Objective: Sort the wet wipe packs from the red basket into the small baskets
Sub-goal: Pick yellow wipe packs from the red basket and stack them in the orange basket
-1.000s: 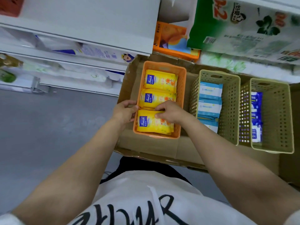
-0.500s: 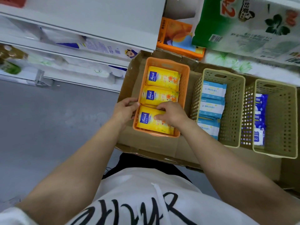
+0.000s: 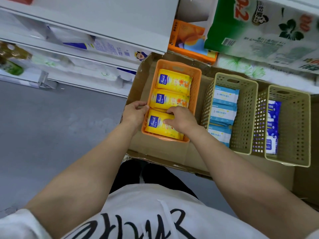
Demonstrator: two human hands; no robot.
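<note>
An orange basket (image 3: pixel 196 87) holds three yellow wet wipe packs in a row: far (image 3: pixel 172 81), middle (image 3: pixel 167 100) and near (image 3: pixel 155 125). My left hand (image 3: pixel 133 112) grips the basket's left rim with curled fingers. My right hand (image 3: pixel 181 119) lies on the near yellow pack, fingers hooked over its far edge and thumb on its face. A beige basket (image 3: pixel 248 114) to the right holds light blue packs (image 3: pixel 224 97). A second beige basket (image 3: pixel 293 126) holds dark blue packs (image 3: pixel 273 118). No red basket is in view.
All three baskets sit in a flat cardboard box (image 3: pixel 172 152). White shelves (image 3: pixel 86 23) with goods stand at the left. An orange package (image 3: pixel 188 40) and a green tissue pack (image 3: pixel 259 23) lie behind the box. Grey floor (image 3: pixel 51 126) is at the left.
Both hands stay at the orange basket, the right one still on the near yellow pack. Only the view has drifted slightly.
</note>
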